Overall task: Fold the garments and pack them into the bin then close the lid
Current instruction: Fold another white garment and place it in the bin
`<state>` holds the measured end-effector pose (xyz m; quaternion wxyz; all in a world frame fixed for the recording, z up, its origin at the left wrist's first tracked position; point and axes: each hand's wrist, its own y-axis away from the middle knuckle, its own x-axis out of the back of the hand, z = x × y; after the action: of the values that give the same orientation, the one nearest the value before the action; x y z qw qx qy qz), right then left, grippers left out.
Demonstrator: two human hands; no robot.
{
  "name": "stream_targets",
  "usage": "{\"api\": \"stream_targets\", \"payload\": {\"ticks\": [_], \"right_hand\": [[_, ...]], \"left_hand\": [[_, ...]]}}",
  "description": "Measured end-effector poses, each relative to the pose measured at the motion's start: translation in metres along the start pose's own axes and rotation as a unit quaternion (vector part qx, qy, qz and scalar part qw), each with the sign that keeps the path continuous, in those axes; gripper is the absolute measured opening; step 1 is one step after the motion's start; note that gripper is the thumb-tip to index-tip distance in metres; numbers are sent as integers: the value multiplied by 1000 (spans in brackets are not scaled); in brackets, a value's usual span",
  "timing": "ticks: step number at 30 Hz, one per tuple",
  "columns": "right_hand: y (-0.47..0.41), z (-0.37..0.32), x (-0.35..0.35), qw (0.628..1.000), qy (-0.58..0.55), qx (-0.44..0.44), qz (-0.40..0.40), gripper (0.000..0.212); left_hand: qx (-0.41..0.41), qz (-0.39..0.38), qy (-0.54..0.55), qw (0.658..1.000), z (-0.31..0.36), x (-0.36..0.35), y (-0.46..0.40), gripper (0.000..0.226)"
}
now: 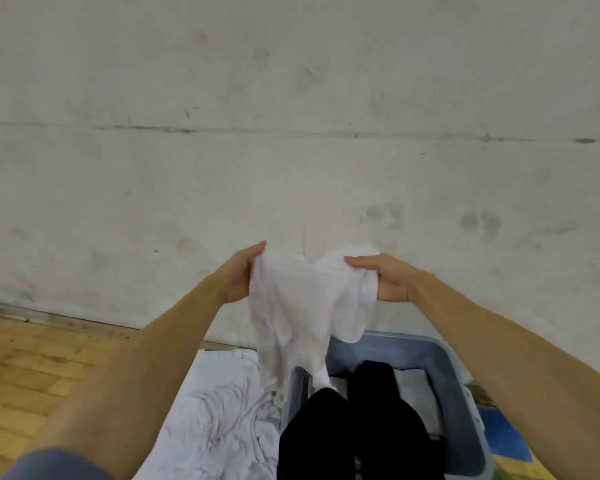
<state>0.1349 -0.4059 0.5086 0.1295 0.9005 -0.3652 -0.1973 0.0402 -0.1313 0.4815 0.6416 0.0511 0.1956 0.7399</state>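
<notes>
**White garment held up between both hands above the bin**

Head view: a thin, crumpled white cotton garment (pixel 305 306) hangs in the air between the two hands, in front of a stained off-white wall (pixel 291 116). The left hand (pixel 238 277) grips the garment's upper left edge, with the cloth bunched against the palm and the fingers hidden behind the fabric. The right hand (pixel 383 277) pinches the upper right edge, thumb laid along the top and fingers curled under a gathered fold. Both forearms reach forward from the bottom corners of the view, and a blue-grey sleeve (pixel 56 464) shows at the lower left.

The garment is slack and wrinkled, not folded. It sags between the hands and drops in uneven folds, the longest tail falling down to the near left rim of the grey-blue plastic storage bin (pixel 454 368). The cloth is slightly sheer and blurred.

The bin stands open on the floor below the right hand, close to the wall. A black garment (pixel 378 393) lies inside it on top of a pale grey folded one (pixel 416 386), and spills out over the bin's near edge. Left of the bin, a rumpled white sheet-like cloth (pixel 219 420) is spread over the wooden plank floor (pixel 32 368). A blue and yellow mat (pixel 503 434) shows beyond the bin's right side.
</notes>
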Motion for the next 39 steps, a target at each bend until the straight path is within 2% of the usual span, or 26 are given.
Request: {"api": "stream_targets", "payload": {"ticks": [3, 5, 7, 9, 11, 12, 14, 16, 21, 24, 27, 29, 31, 33, 34, 36, 37, 39], "right_hand": [[4, -13, 13, 992, -86, 83, 26, 36], [7, -19, 23, 986, -122, 111, 32, 41], [7, -15, 31, 995, -61, 67, 42, 46], [8, -9, 36, 998, -4, 35, 57, 51], [12, -11, 40, 996, 3, 34, 87, 53], [15, -14, 40, 994, 4, 36, 99, 50], [18, -20, 39, 994, 23, 32, 106, 41], [19, -24, 35, 994, 34, 14, 102, 42], [32, -37, 36, 990, 70, 5, 126, 16], [39, -44, 44, 986, 74, 0, 150, 17], [45, -52, 48, 984, 75, -4, 163, 21], [49, -57, 50, 983, 69, 2, 170, 26], [52, -62, 50, 983, 60, 13, 172, 24], [54, -66, 47, 984, 54, 23, 170, 18], [55, -68, 46, 983, 54, 27, 171, 15], [56, -69, 47, 983, 52, 32, 173, 15], [57, -69, 49, 983, 51, 30, 173, 16], [57, -66, 56, 982, 48, 21, 182, 12]], "left_hand": [[-64, 46, 115, 990, 32, 8, 4, 42], [-78, 53, 130, 987, 43, 12, 3, 35], [-72, 65, 79, 992, 42, 15, -1, 32], [-95, 112, 101, 984, 47, 19, -3, 33], [-104, 153, 122, 975, 55, 17, -3, 34], [-79, 159, 74, 981, 52, 14, -6, 33], [-10, 148, -59, 987, 22, -3, -17, 28], [42, 101, -125, 986, -19, -26, -29, 24], [59, 28, -142, 988, -58, -78, -49, 21], [56, 15, -137, 989, -64, -94, -62, 20], [94, 6, -142, 985, -83, -107, -69, 20], [134, 2, -156, 979, -95, -115, -67, 28], [181, -3, -167, 969, -111, -120, -65, 57], [216, -17, -82, 973, -126, -124, -64, 96], [211, -46, 5, 976, -131, -126, -65, 101], [174, -106, 194, 960, -136, -130, -70, 91], [159, -106, 243, 951, -137, -129, -73, 83], [135, -96, 249, 954, -129, -127, -70, 66]]}}
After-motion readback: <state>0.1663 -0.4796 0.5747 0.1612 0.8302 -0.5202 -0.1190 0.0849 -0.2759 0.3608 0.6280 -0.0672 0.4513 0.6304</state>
